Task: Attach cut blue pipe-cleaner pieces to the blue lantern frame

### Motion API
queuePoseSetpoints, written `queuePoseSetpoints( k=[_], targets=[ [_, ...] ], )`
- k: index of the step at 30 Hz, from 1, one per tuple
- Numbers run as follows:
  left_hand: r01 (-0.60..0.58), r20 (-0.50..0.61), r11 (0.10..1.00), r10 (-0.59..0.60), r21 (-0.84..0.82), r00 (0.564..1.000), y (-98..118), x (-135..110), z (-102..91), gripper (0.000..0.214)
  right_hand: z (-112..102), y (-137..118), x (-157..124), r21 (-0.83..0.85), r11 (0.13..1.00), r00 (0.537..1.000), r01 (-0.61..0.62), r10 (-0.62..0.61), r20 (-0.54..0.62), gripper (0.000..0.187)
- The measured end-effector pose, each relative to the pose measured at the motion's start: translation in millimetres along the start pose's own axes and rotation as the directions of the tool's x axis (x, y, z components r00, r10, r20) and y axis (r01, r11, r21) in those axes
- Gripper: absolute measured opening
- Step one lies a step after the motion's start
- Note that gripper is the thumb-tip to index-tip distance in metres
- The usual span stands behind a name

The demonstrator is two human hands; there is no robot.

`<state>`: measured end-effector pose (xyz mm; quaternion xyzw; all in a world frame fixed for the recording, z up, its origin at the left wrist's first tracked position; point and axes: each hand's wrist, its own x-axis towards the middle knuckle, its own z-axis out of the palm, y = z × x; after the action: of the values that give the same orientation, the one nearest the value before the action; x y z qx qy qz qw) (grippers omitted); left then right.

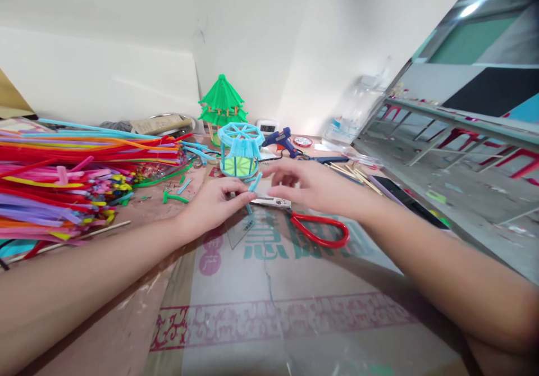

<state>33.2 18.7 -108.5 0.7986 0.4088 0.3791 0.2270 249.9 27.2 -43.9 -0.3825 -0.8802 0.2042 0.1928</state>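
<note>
Between the thumb and fingertips of my left hand [221,201] is a short light blue pipe cleaner [255,182], sticking up past the thumb. Close to its upper end hovers my right hand [300,182], fingers curved with a gap between thumb and forefinger, and I see nothing in its grasp. Scissors with red handles [320,231] lie below the hands, blades pointing left under the fingers. Just behind stands a small light blue pipe-cleaner structure [240,148] with a spoked ring on top and a yellow-green base.
Bundles of coloured pipe cleaners [63,185] cover the left side. A green tiered-roof model [222,104] stands at the back, near a blue glue gun [286,141]. Wooden sticks [351,175], a phone [408,202] and a clear plastic bottle [353,112] are at right.
</note>
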Motion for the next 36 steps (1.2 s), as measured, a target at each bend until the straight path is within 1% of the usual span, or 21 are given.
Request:
queuePoseSetpoints(
  k=[1, 3, 4, 6, 8, 10, 13, 15, 18, 22, 25, 27, 29, 31, 33, 36],
  targets=[
    [0.005, 0.015, 1.0, -0.005, -0.014, 1.0, -1, 0, 0.3, 0.027, -12, -3, -3, -0.092, 0.996, 0.999, -0.005, 0.01, 0.054, 0.031],
    [0.001, 0.055, 0.999, 0.001, -0.036, 0.998, -4, 0, 1.4, 0.03, -30, -7, -7, -0.254, 0.967, 0.995, 0.005, 0.02, 0.095, 0.03],
    [0.0, 0.074, 0.999, 0.002, -0.039, 0.997, -6, 1, 2.1, 0.031, -36, -8, -9, -0.324, 0.946, 0.994, 0.004, 0.032, 0.105, 0.029],
    [0.014, 0.101, 0.999, -0.011, -0.031, 0.995, -9, 1, 3.4, 0.034, -41, -6, -14, -0.432, 0.902, 0.989, -0.017, 0.078, 0.124, 0.028],
    [0.036, 0.101, 0.999, -0.034, -0.017, 0.994, -10, 0, 4.4, 0.035, -40, 1, -20, -0.486, 0.872, 0.975, -0.057, 0.153, 0.16, 0.029],
    [0.029, 0.077, 1.0, -0.029, 0.004, 0.997, -9, -1, 4.8, 0.034, -38, 13, -27, -0.474, 0.877, 0.958, -0.076, 0.196, 0.209, 0.033],
    [-0.03, 0.052, 0.999, 0.028, 0.045, 0.998, -5, -4, 4.1, 0.03, -33, 31, -36, -0.398, 0.917, 0.95, -0.027, 0.147, 0.276, 0.045],
    [-0.04, 0.051, 0.999, 0.038, 0.029, 0.998, -1, -5, 2.6, 0.029, -30, 39, -39, -0.371, 0.928, 0.947, 0.017, 0.105, 0.304, 0.053],
    [0.016, 0.004, 1.0, -0.016, -0.02, 1.0, 4, -2, -0.8, 0.029, -23, 43, -41, -0.39, 0.919, 0.946, 0.057, 0.074, 0.315, 0.056],
    [0.063, -0.12, 0.998, -0.061, 0.02, 0.991, 5, 4, -4.3, 0.031, -15, 43, -42, -0.474, 0.879, 0.963, 0.051, 0.083, 0.257, 0.054],
    [0.141, -0.158, 0.99, -0.139, 0.001, 0.978, 3, 5, -4.9, 0.03, -14, 47, -43, -0.441, 0.896, 0.958, 0.048, 0.083, 0.273, 0.049],
    [0.204, -0.158, 0.978, -0.207, -0.033, 0.965, 2, 4, -5.1, 0.03, -16, 52, -43, -0.411, 0.911, 0.962, 0.03, 0.085, 0.261, 0.044],
    [0.235, -0.169, 0.969, -0.245, -0.078, 0.955, 3, 3, -5.7, 0.031, -20, 57, -43, -0.393, 0.919, 0.975, 0.023, 0.067, 0.213, 0.039],
    [0.228, -0.181, 0.966, -0.248, -0.12, 0.952, 4, 2, -6.3, 0.032, -28, 60, -43, -0.375, 0.926, 0.986, 0.034, 0.029, 0.163, 0.037],
    [0.206, -0.172, 0.969, -0.228, -0.14, 0.958, 6, 1, -6.6, 0.031, -39, 61, -43, -0.356, 0.934, 0.994, 0.026, 0.015, 0.112, 0.038],
    [0.181, -0.123, 0.976, -0.196, -0.124, 0.973, 6, 1, -6.4, 0.031, -55, 55, -45, -0.326, 0.944, 0.992, -0.055, 0.09, 0.091, 0.034]
  ],
)
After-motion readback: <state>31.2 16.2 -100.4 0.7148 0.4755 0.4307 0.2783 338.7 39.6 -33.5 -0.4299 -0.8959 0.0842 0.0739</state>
